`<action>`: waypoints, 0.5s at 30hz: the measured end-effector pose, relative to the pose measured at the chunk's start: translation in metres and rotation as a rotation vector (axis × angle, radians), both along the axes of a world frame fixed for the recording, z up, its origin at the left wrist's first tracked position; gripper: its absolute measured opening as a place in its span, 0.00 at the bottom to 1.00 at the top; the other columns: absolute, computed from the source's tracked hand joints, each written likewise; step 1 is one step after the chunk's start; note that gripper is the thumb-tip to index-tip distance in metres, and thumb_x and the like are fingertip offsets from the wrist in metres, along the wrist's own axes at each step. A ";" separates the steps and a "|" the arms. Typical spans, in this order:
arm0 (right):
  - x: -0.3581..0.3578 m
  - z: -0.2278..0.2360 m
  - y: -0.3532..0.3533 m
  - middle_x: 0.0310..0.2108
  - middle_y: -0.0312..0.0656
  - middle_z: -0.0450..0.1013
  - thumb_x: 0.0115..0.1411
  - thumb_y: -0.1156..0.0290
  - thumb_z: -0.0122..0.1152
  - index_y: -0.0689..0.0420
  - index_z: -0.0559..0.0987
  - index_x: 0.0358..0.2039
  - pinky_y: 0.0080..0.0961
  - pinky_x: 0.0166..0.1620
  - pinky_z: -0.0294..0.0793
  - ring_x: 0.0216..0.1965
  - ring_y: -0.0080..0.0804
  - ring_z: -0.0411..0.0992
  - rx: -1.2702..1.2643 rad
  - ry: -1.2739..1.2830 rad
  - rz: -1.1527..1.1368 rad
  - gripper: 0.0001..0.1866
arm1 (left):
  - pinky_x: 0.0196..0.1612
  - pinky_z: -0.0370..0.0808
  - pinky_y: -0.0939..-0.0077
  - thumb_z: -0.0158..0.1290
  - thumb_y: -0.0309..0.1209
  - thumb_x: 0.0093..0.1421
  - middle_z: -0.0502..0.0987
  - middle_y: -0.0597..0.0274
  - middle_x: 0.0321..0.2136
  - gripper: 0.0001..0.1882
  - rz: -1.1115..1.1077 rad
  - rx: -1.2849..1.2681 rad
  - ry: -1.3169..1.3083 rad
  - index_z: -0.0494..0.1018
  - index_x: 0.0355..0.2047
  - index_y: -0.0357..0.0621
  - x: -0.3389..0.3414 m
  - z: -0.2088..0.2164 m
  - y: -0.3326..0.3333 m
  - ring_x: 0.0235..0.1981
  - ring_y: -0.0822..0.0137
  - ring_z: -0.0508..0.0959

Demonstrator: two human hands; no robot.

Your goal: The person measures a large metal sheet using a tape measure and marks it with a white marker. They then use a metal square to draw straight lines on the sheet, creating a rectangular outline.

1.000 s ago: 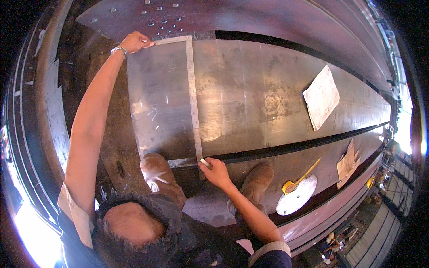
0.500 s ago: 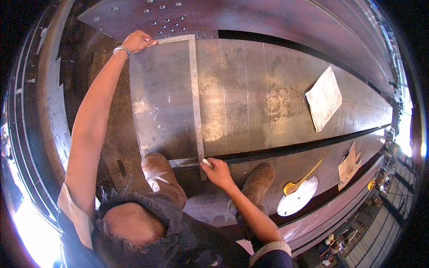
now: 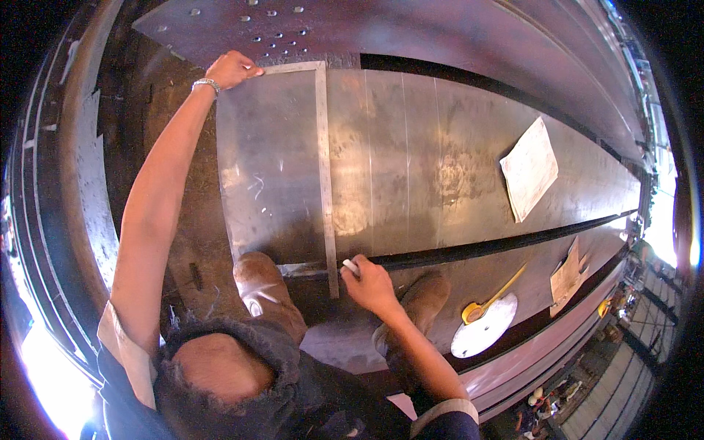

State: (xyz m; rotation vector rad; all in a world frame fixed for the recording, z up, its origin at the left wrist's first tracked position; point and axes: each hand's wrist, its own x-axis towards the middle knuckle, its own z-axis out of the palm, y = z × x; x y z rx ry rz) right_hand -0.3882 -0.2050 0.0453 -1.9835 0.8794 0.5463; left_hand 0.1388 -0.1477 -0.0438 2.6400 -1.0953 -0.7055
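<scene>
A metal framing square (image 3: 328,161) lies on a wide steel plate (image 3: 279,147). Its short arm runs along the plate's far edge, and its long arm crosses the plate toward me, ending past the near edge. With my left hand (image 3: 233,70) I pinch the end of the short arm at the plate's far left corner. My right hand (image 3: 369,284) is closed round a short white stick of chalk (image 3: 351,268), just right of the square's near end and apart from it. Thin pale lines cross the plate to the right of the square.
A sheet of paper (image 3: 529,169) lies on the plate. On the nearer steel are a yellow tape measure (image 3: 473,313), a white disc (image 3: 488,330) and brown cardboard (image 3: 567,280). My boots (image 3: 257,282) stand by the near edge, beside a dark gap. A drilled plate (image 3: 330,29) rises beyond.
My right hand has moved a little to the right with the chalk, off the near end of the square. My left hand keeps its grip on the square; the whole view has shifted slightly.
</scene>
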 end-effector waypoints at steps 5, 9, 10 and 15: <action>0.062 0.018 -0.050 0.24 0.60 0.73 0.62 0.70 0.54 0.59 0.71 0.41 0.50 0.30 0.71 0.29 0.60 0.74 -0.095 -0.321 -0.073 0.09 | 0.51 0.75 0.58 0.60 0.59 0.53 0.82 0.54 0.41 0.26 0.074 0.013 0.008 0.83 0.39 0.53 -0.002 0.004 0.006 0.45 0.51 0.80; 0.150 0.011 -0.088 0.22 0.57 0.73 0.63 0.72 0.52 0.59 0.71 0.46 0.47 0.28 0.72 0.26 0.59 0.74 -0.290 -0.410 -0.034 0.11 | 0.51 0.75 0.57 0.61 0.57 0.52 0.82 0.55 0.41 0.23 0.150 0.016 0.013 0.84 0.37 0.53 -0.007 0.006 0.003 0.45 0.52 0.80; 0.169 0.000 -0.096 0.22 0.56 0.74 0.62 0.72 0.51 0.59 0.71 0.48 0.47 0.29 0.72 0.26 0.59 0.74 -0.376 -0.355 0.004 0.13 | 0.51 0.75 0.57 0.61 0.56 0.52 0.82 0.55 0.41 0.23 0.142 0.015 0.018 0.84 0.37 0.53 -0.008 0.006 0.001 0.45 0.52 0.80; 0.253 -0.018 -0.107 0.24 0.56 0.75 0.59 0.75 0.51 0.63 0.72 0.47 0.50 0.31 0.73 0.28 0.55 0.76 -0.438 -0.428 0.043 0.15 | 0.47 0.77 0.58 0.61 0.54 0.53 0.83 0.56 0.37 0.20 0.142 -0.011 0.005 0.84 0.35 0.54 -0.012 0.007 0.003 0.41 0.53 0.82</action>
